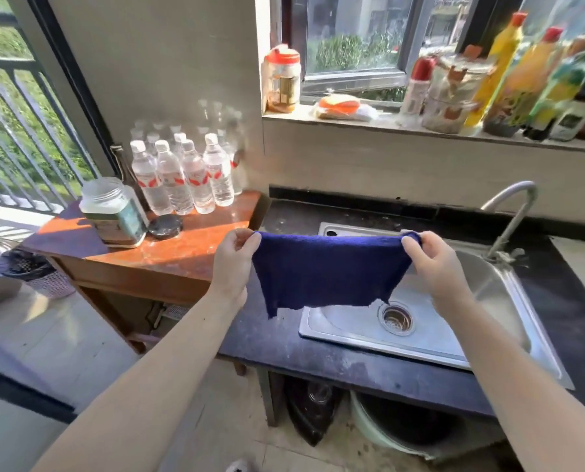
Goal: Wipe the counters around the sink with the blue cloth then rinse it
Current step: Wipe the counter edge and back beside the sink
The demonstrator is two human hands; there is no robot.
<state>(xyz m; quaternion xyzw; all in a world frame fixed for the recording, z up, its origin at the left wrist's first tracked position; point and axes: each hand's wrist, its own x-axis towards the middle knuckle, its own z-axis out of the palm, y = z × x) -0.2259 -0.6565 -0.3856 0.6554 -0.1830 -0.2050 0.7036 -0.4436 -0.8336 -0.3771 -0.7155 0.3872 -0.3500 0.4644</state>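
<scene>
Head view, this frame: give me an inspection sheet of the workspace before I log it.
Surface: dark counter around the steel sink, dusty and speckled.
Job's things: blue cloth held spread above the sink's left side; tap shows no water.
Clutter: water bottles, a jar and a lid on the wooden side table; sauce bottles on the windowsill.
Grippers: left hand and right hand each pinch a top corner.
Cables: nothing seen.
Surroundings: basin under the counter; balcony railing at left.

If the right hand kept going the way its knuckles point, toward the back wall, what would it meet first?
Probably the curved metal faucet behind the steel sink. The right hand, pinching the dark blue cloth, sits nearer; depth is unclear.
</scene>
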